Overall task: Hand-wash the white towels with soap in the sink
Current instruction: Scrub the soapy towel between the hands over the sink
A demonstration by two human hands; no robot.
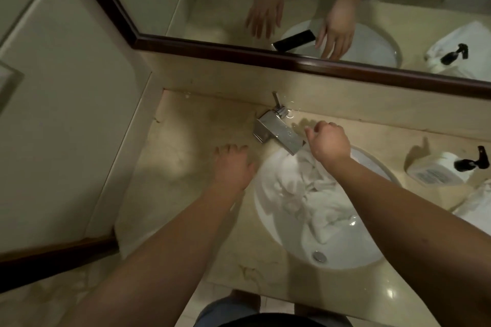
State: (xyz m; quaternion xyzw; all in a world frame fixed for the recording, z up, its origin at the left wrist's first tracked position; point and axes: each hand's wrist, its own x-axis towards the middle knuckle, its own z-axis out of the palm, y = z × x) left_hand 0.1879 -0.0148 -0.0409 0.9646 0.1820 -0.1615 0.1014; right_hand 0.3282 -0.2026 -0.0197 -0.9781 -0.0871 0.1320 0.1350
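Right now crumpled white towels (316, 194) are lying bunched in the round white ceramic sink (268, 210), heaped toward its far and middle part, with the metal drain (319, 256) showing at the near end. Left hand (233, 163) is hovering over or resting on the beige marble desk (191, 146) just left of the sink rim, fingers spread and relaxed, holding nothing; contact with the desk cannot be told. Right hand (328, 141) is sitting above the far edge of the sink, just right of the square chrome faucet (279, 133), fingers loosely curled downward and gripping nothing visible. White pump bottle with black dispenser head (446, 167) is standing on the desk at the far right, well apart from both hands. Another white cloth (475, 204) is lying at the right edge, near the bottle. Dark-framed wall mirror (292, 8) is running along the far side, reflecting both hands and the sink.
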